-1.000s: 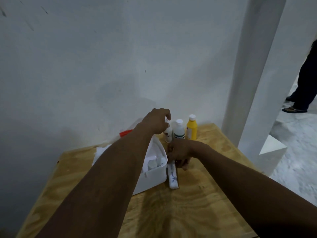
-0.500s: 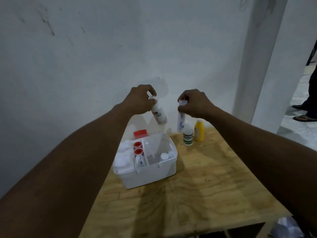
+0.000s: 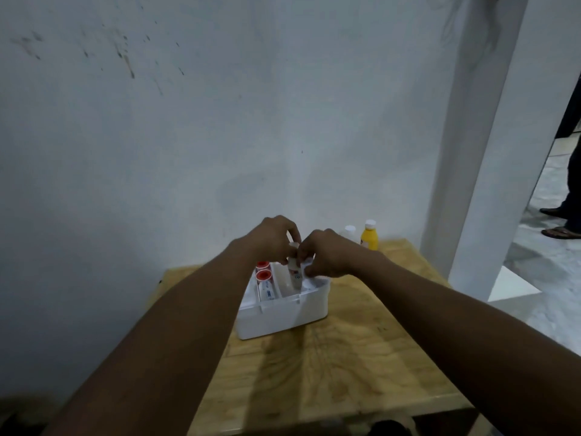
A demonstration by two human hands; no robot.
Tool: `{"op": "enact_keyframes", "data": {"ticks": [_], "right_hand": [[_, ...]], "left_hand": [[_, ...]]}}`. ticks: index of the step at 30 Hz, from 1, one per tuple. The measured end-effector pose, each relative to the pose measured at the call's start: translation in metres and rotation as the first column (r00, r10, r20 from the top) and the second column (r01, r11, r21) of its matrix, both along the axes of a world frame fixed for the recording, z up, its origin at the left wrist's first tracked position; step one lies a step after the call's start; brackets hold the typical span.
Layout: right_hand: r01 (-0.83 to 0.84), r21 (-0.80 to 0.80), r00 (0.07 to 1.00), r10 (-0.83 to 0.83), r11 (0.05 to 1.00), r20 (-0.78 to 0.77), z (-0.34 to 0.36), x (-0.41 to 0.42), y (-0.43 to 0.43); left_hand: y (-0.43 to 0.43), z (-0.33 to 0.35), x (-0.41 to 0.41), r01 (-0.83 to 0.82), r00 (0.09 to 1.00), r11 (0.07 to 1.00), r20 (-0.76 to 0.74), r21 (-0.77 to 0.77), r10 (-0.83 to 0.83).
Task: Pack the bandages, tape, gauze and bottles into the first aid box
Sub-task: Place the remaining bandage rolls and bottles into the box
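The white first aid box (image 3: 283, 317) stands open on the wooden table (image 3: 345, 366). Two red-capped bottles (image 3: 263, 275) lie in its left compartment. My left hand (image 3: 272, 242) grips a small white bottle (image 3: 295, 273) by its top, upright, with its base down inside the box's middle compartment. My right hand (image 3: 330, 256) is closed just right of that bottle, above the box's right side; a white tube it holds is almost wholly hidden by the fingers. A yellow bottle (image 3: 369, 238) and a white-capped bottle (image 3: 350, 230) stand on the table behind my right hand.
The table is pushed against a pale wall. A white pillar (image 3: 471, 152) rises to the right of the table, with a low white block (image 3: 512, 286) at its foot. A person's legs and sandals (image 3: 562, 229) show at the far right edge.
Both hands have come down from above the table to the box. The small white bottle in my left hand now dips into the box, and the white tube is hidden in my right hand.
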State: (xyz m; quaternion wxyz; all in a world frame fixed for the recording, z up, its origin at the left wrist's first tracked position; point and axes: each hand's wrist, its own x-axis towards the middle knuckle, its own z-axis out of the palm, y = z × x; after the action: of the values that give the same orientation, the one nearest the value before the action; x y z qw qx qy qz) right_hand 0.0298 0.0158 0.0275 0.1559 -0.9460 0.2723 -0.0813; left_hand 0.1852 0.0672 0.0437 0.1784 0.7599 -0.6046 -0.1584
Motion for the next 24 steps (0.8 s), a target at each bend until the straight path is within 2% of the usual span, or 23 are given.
{"op": "enact_keyframes", "data": {"ticks": [6, 13, 20, 24], "right_hand": [[0.012, 0.043, 0.999, -0.010, 0.999, -0.051, -0.004, -0.004, -0.006], [0.054, 0.075, 0.996, -0.049, 0.996, -0.073, -0.005, -0.011, -0.012], [0.062, 0.142, 0.997, -0.068, 0.988, 0.039, -0.012, -0.020, -0.017], [0.040, 0.160, 0.996, -0.053, 0.986, 0.076, -0.015, -0.023, -0.018]], "left_hand": [[-0.010, -0.018, -0.006, 0.031, 0.999, 0.994, 0.034, 0.105, -0.034], [-0.021, -0.016, -0.008, 0.050, 0.998, 0.991, -0.048, 0.123, -0.044], [-0.024, -0.013, -0.003, 0.089, 0.996, 0.985, -0.005, 0.150, -0.089], [-0.024, -0.016, -0.001, 0.099, 0.995, 0.990, 0.022, 0.105, -0.102]]}}
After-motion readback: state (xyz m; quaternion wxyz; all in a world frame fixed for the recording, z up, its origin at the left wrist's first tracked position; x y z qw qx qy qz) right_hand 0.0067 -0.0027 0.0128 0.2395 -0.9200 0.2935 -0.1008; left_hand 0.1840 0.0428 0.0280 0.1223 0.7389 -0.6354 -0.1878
